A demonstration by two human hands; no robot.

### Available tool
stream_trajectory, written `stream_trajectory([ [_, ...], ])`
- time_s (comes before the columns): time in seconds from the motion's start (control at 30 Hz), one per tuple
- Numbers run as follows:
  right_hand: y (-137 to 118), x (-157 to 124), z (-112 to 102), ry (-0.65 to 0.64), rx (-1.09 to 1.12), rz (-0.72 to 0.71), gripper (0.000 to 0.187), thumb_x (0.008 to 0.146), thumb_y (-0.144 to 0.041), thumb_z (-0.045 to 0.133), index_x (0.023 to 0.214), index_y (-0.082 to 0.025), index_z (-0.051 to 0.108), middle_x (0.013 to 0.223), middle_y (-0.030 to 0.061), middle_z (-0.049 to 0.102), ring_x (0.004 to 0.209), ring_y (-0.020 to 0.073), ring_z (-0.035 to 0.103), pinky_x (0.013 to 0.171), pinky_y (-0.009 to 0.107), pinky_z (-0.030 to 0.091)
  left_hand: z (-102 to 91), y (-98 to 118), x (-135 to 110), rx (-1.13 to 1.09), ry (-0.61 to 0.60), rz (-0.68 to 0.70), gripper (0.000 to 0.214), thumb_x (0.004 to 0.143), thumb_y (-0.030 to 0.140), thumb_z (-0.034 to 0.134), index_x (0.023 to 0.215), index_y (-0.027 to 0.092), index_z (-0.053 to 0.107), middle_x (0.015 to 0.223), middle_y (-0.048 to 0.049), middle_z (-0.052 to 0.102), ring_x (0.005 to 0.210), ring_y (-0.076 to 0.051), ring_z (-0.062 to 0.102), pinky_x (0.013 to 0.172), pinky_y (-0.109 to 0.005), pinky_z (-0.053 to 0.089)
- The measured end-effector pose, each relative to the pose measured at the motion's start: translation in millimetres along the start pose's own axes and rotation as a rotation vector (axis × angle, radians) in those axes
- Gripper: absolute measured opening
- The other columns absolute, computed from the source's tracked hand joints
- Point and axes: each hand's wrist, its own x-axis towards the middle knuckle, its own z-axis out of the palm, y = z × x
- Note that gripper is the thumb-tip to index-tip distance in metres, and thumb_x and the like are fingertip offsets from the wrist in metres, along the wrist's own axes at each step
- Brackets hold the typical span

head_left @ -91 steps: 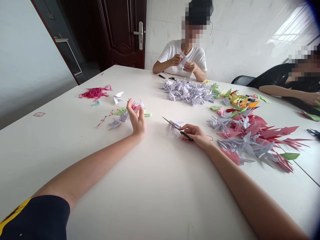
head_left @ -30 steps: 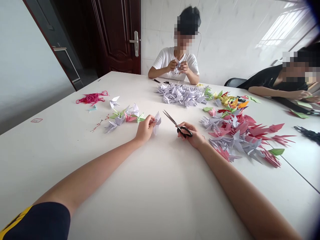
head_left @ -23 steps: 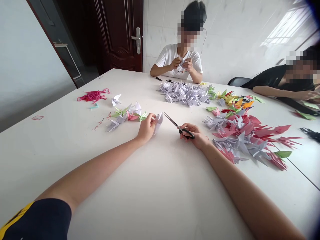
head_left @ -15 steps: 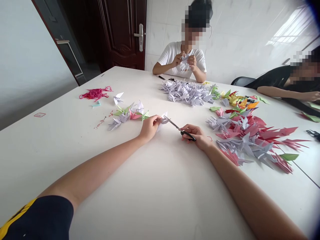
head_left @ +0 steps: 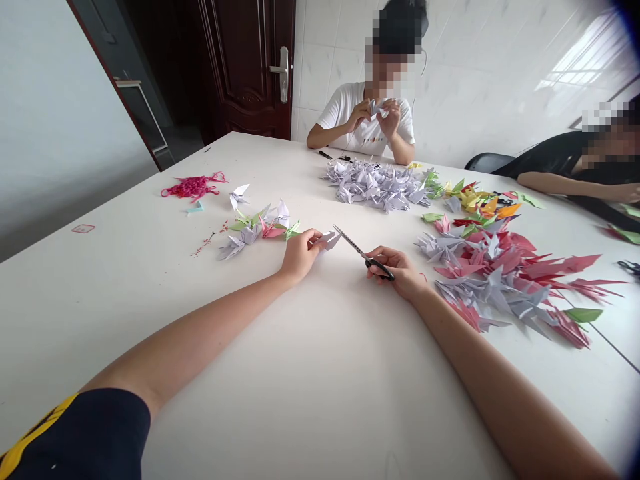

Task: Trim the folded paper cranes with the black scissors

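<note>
Two hands over a white bench (head_left: 320,373), left hand (head_left: 299,253) grip clamped on a lilac paper crane (head_left: 327,239), right hand (head_left: 400,270) grip closed around black scissors (head_left: 363,252), tips beside the crane.

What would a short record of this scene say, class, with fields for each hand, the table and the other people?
Left hand: pinches a lilac paper crane
Right hand: holds black scissors, tips toward the crane
Table: white, bearing a lilac crane pile, a mixed coloured pile, pink cord
Others: person in white folds paper; person in black sits right
</note>
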Motion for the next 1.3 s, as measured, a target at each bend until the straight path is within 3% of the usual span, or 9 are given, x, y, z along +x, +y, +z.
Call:
stream_trajectory([
  [0.17,-1.7,-0.2,2.6,0.005,-0.023,0.036,0.04,0.063,-0.037,0.088,0.095,-0.02,0.069,0.061,-0.0035,0.058,0.052,0.0108,0.048,0.046,0.024,0.038,-0.2,-2.3,0.3,-0.031,0.008,-0.019,0.018,0.07,0.015,0.073,0.086,0.019,0.067,0.09,-0.0005,0.072,0.062,-0.011,0.055,0.063,-0.025,0.044],
  [0.37,-0.5,-0.4,0.8,-0.014,-0.04,0.023,0.039,0.068,-0.039,0.086,0.098,-0.021,0.069,0.064,-0.0013,0.063,0.053,0.0117,0.051,0.048,0.025,0.038,0.3,-7.3,2.2,0.039,0.009,0.04,0.015,0.075,0.013,0.067,0.087,0.02,0.072,0.087,-0.0008,0.07,0.066,-0.012,0.053,0.068,-0.027,0.042],
  [0.53,1.1,0.3,-2.8,-0.047,-0.021,-0.015,0.039,0.069,-0.041,0.084,0.098,-0.02,0.068,0.063,-0.0004,0.064,0.052,0.0119,0.049,0.049,0.026,0.039,-0.9,-8.9,5.3,-0.004,0.044,-0.03,0.006,0.08,0.022,0.065,0.083,0.018,0.069,0.079,-0.0004,0.067,0.062,-0.012,0.051,0.063,-0.026,0.04],
  [0.67,3.0,1.2,-4.3,-0.041,-0.01,-0.029,0.038,0.071,-0.043,0.083,0.098,-0.02,0.068,0.063,0.0001,0.065,0.05,0.0119,0.049,0.048,0.026,0.039,-2.1,-11.9,7.8,-0.075,0.062,-0.044,0.012,0.082,0.027,0.062,0.077,0.017,0.065,0.074,-0.0011,0.066,0.065,-0.013,0.056,0.062,-0.025,0.041],
  [0.9,1.6,1.1,-1.1,-0.02,-0.005,-0.016,0.036,0.073,-0.042,0.082,0.098,-0.02,0.069,0.064,0.0001,0.065,0.05,0.0121,0.049,0.048,0.026,0.038,-0.8,-16.1,7.9,-0.182,0.007,-0.053,0.023,0.081,0.029,0.064,0.1,0.018,0.072,0.078,-0.0036,0.072,0.068,-0.016,0.064,0.062,-0.025,0.045],
  [1.17,0.9,0.4,-1.7,-0.012,-0.002,-0.009,0.037,0.072,-0.043,0.083,0.098,-0.02,0.068,0.064,0.0003,0.065,0.05,0.0118,0.049,0.048,0.026,0.037,-2.5,-10.9,6.6,-0.186,-0.002,-0.071,0.019,0.079,0.036,0.066,0.083,0.017,0.071,0.078,-0.0036,0.071,0.069,-0.016,0.062,0.061,-0.026,0.045],
  [1.3,0.9,0.6,-1.6,-0.01,-0.011,-0.007,0.039,0.072,-0.044,0.083,0.098,-0.019,0.068,0.064,0.0005,0.065,0.049,0.0121,0.049,0.048,0.026,0.037,-2.7,-12.6,7.2,-0.192,0.007,-0.054,0.032,0.082,0.048,0.064,0.08,0.017,0.07,0.075,-0.0036,0.069,0.068,-0.016,0.059,0.063,-0.026,0.044],
])
